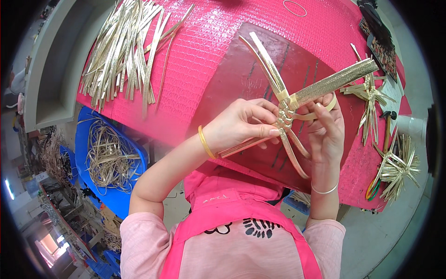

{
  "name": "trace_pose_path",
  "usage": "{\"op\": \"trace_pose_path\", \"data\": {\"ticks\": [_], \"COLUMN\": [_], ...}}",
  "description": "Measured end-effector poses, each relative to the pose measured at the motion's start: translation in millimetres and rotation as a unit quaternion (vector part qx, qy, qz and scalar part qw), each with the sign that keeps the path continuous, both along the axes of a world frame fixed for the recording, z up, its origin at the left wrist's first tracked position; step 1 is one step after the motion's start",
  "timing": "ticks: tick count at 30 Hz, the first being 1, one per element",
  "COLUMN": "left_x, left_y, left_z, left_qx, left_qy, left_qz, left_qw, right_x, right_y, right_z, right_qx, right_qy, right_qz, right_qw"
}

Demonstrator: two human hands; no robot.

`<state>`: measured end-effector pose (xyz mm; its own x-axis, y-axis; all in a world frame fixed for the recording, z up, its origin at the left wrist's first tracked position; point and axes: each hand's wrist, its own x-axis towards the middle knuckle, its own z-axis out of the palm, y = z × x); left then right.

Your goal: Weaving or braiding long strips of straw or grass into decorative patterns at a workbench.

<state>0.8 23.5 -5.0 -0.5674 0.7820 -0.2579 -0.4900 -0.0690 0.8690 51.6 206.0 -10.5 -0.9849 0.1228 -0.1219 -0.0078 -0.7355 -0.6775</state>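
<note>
A small braided knot of flat gold strips (285, 115) is held up over a dark red mat (227, 88). Long strip ends spread out from it: a pair to the far left, a wide bundle to the far right, others toward my body. My left hand (244, 123) is closed on the knot's left side, thumb and fingers pinching it. On the other side, my right hand (325, 128) has its fingers curled around a pale strip (309, 116) that loops out of the knot. The strip's underside looks cream, its face shiny gold.
A heap of loose gold strips (123, 56) lies at the far left of the pink table cover (195, 56). A blue bin (83, 125) of tangled strips stands below. Star-like strip pieces (399, 165) and a hammer (388, 128) are on the right.
</note>
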Motion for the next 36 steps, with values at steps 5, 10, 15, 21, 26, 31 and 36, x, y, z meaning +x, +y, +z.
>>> {"op": "trace_pose_path", "data": {"ticks": [5, 10, 15, 21, 26, 31, 36], "left_x": [4.4, 6.2, 2.8, 1.6, -2.8, 6.2, 10.4], "left_y": [1.0, -10.8, -22.3, -20.4, -12.5, 5.3, -1.2], "left_z": [-3.2, 9.4, 9.5, 17.3, -5.3, -11.6, -7.1], "left_qx": [-0.026, -0.03, -0.03, -0.111, -0.123, -0.014, -0.015], "left_qy": [-0.06, -0.068, -0.009, 0.003, 0.061, 0.027, 0.047], "left_qz": [0.015, -0.008, -0.013, 0.081, 0.235, 0.266, 0.235], "left_qw": [0.998, 0.997, 0.999, 0.991, 0.962, 0.963, 0.971], "right_x": [6.3, 3.3, -6.0, -5.3, 9.2, -10.2, -15.9], "right_y": [-33.4, -42.1, -22.5, -26.6, -32.9, -55.2, -62.3], "right_z": [2.5, -5.0, -6.4, 7.4, 24.8, -1.5, 1.3], "right_qx": [0.078, 0.391, 0.547, 0.504, 0.425, 0.279, 0.222], "right_qy": [-0.041, 0.176, 0.176, -0.016, -0.043, -0.071, -0.035], "right_qz": [-0.083, -0.193, -0.003, 0.086, 0.035, 0.026, 0.035], "right_qw": [0.993, 0.883, 0.819, 0.859, 0.903, 0.957, 0.974]}}
